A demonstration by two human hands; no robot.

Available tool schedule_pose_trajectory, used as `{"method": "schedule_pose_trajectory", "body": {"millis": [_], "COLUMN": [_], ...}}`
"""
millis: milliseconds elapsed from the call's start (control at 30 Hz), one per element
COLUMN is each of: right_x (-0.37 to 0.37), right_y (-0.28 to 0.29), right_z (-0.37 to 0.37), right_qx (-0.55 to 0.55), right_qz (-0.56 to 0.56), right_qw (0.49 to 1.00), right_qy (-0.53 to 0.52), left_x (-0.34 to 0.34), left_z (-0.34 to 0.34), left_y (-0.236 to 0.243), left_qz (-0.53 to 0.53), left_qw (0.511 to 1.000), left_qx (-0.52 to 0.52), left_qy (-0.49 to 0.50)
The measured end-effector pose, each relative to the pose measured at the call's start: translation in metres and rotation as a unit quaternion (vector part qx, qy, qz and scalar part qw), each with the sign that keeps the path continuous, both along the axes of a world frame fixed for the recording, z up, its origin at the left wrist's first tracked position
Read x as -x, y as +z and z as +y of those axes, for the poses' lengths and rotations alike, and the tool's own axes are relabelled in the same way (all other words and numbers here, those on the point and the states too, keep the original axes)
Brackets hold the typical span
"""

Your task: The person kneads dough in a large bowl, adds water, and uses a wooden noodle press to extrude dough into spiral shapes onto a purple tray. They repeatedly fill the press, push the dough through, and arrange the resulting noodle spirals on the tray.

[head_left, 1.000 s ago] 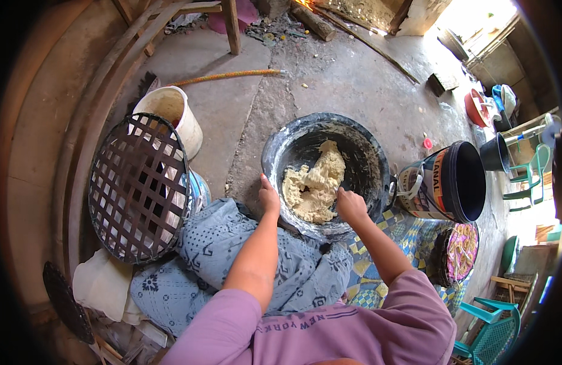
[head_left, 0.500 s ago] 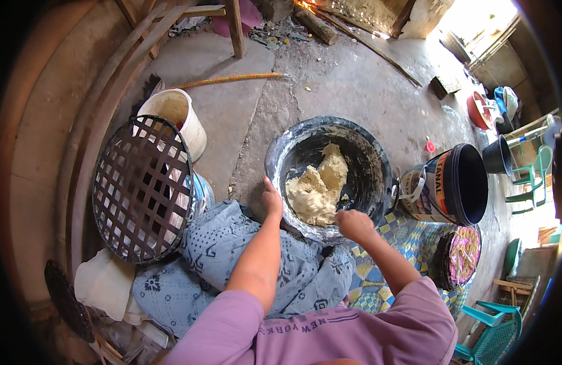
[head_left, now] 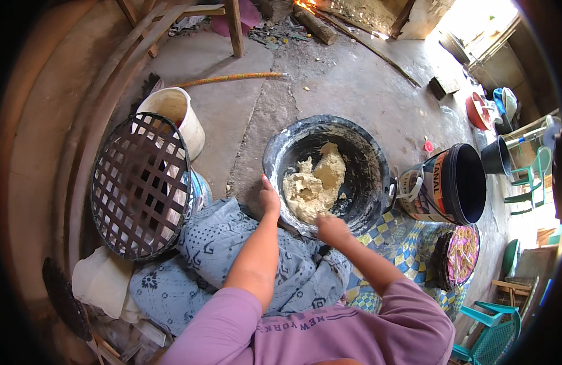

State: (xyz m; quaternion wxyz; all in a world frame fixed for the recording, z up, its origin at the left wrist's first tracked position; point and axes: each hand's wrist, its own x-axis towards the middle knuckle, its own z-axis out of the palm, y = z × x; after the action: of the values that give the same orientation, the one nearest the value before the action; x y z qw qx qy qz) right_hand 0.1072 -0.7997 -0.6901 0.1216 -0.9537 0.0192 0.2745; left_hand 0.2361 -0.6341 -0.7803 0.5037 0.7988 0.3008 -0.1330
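Dough [head_left: 314, 190], pale: just ahead of right hand [head_left: 333, 231], inside basin [head_left: 367, 176]; looks soft, sticky, heavy; best scooped from beneath. Left hand [head_left: 269, 199]: grasping basin rim. Right: curled, contents unclear from here.

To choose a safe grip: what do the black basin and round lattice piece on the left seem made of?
Black basin: probably plastic or rubber, matt where bare, judging by its thick, rounded rim; pale smears hide much. Round lattice piece: flat, crossed brown strips suggest dull bamboo, or perhaps plastic.
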Motion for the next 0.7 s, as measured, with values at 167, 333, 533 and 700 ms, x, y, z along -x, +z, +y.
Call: {"method": "schedule_pose_trajectory", "body": {"millis": [167,333,533,700], "right_x": [-0.013,-0.078,-0.059,-0.015], "right_y": [0.024,-0.051,-0.033,0.04], "right_z": [-0.07,-0.057,-0.011,-0.049], "right_qx": [0.02,0.036,-0.027,-0.01], "right_qz": [-0.085,-0.056,-0.039,-0.022], "right_qw": [0.992,0.991,0.999,1.0], "right_qy": [-0.096,-0.113,0.019,0.003], "left_x": [-0.002,-0.002,-0.002,-0.002], "left_z": [0.002,0.001,0.001,0.002], "left_y": [-0.007,-0.013,-0.009,-0.009], "left_qz": [0.001,-0.021,-0.037,0.003], "left_qw": [1.0,0.999,0.997,1.0], "left_qx": [0.015,0.033,0.064,0.028], "left_qy": [-0.004,0.008,0.029,0.008]}}
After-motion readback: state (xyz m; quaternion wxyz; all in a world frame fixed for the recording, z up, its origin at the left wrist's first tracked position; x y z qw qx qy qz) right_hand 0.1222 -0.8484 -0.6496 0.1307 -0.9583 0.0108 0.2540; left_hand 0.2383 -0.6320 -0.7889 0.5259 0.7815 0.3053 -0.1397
